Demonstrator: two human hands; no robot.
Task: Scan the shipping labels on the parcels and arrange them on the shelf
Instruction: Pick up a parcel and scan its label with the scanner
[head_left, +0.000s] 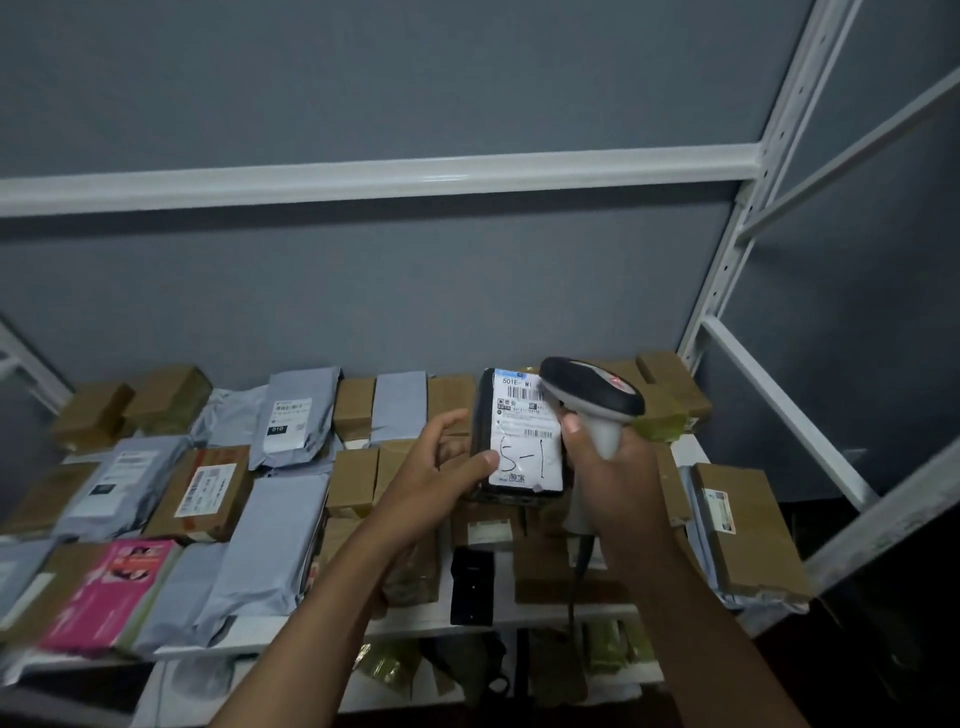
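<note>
Black parcel (519, 436), frame centre above the shelf (519, 623): pinched at its edge by the left hand (441, 467), label turned up, apparently for the scanner (592, 400) gripped by the right hand (613, 467).

Glossy black plastic parcel (488, 441) w/ paper label (527, 431); matt cardboard boxes (748, 525), painted metal shelf (727, 291).

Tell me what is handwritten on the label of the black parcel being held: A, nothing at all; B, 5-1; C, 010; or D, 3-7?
B: the white label on the black parcel, which the left hand holds, carries a large handwritten 5-1 below the barcodes.
</note>
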